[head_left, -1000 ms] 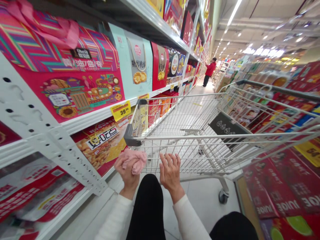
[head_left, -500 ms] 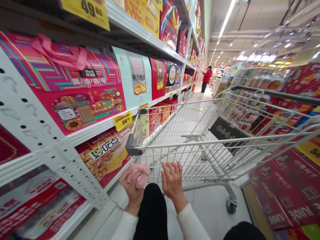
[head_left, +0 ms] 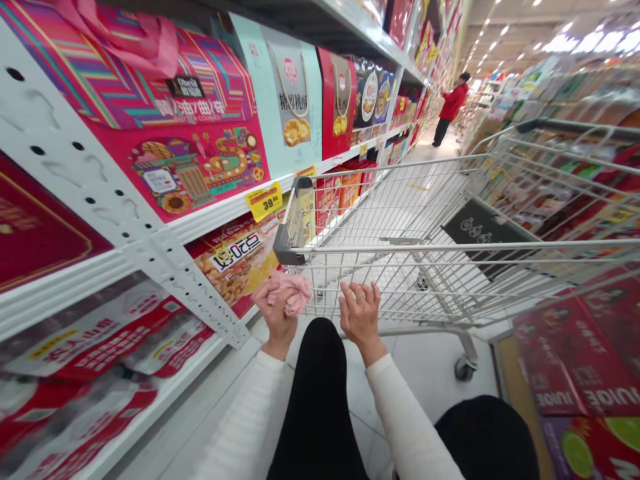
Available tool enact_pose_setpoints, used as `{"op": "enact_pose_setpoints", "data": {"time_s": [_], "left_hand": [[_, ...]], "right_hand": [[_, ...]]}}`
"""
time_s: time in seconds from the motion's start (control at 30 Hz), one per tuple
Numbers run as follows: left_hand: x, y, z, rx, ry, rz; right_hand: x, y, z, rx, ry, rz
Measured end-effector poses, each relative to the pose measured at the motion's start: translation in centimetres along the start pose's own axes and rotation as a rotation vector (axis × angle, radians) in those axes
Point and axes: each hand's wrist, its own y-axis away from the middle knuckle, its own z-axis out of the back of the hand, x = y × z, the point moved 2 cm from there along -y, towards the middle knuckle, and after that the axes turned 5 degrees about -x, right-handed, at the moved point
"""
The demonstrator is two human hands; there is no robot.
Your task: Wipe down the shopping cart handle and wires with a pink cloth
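Observation:
My left hand is closed round a crumpled pink cloth, beside the lower shelf. My right hand is raised in front of the wire side of a shopping cart. Its fingers are slightly bent and apart, with nothing in them; whether the fingertips touch the wires I cannot tell. Just beyond the cloth, a box with nuts pictured on it stands on the lower shelf. Above it, a pink patterned cookie box with a ribbon handle sits behind a yellow price tag.
White shelving with gift boxes and bagged goods runs along the left. Red juice cartons are stacked at the right, near a cart wheel. Farther down the aisle stands a person in a red jacket.
The view has tilted down and turned left, so shelves and cart sit higher and farther right. My left hand still holds the cloth; both hands keep about the same pose.

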Motion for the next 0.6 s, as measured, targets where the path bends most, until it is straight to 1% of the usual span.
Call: {"op": "enact_pose_setpoints", "data": {"time_s": [0.03, 0.1, 0.2, 0.27, 0.3, 0.37, 0.43, 0.5, 0.6], "left_hand": [[-0.1, 0.1, -0.3, 0.036, -0.020, -0.031], [0.2, 1.2, -0.4, 0.079, -0.063, -0.061], [1.3, 3.8, 0.5, 0.127, -0.157, 0.006], [2.2, 5.1, 1.3, 0.164, -0.209, 0.062], [2.6, 5.3, 1.6, 0.172, -0.222, 0.079], [2.8, 5.2, 1.9, 0.150, -0.233, 0.103], [2.2, 4.8, 1.4, 0.117, -0.234, 0.123], [1.1, 5.0, 0.5, 0.100, -0.211, 0.127], [-0.8, 6.8, -0.8, 0.111, -0.169, 0.094]], "right_hand": [[0.0, 0.0, 0.0, 0.001, 0.004, 0.002], [0.1, 0.0, 0.0, 0.015, 0.009, 0.010], [0.0, 0.1, 0.0, 0.039, 0.005, 0.008], [-0.1, 0.1, 0.0, 0.046, 0.004, 0.001], [-0.2, 0.1, 0.0, 0.048, 0.006, -0.001], [-0.2, 0.1, -0.1, 0.046, 0.016, 0.001], [-0.2, 0.1, -0.1, 0.039, 0.027, 0.001], [-0.1, 0.1, -0.1, 0.029, 0.031, -0.002], [-0.1, 0.2, -0.1, 0.027, 0.016, -0.010]]}}
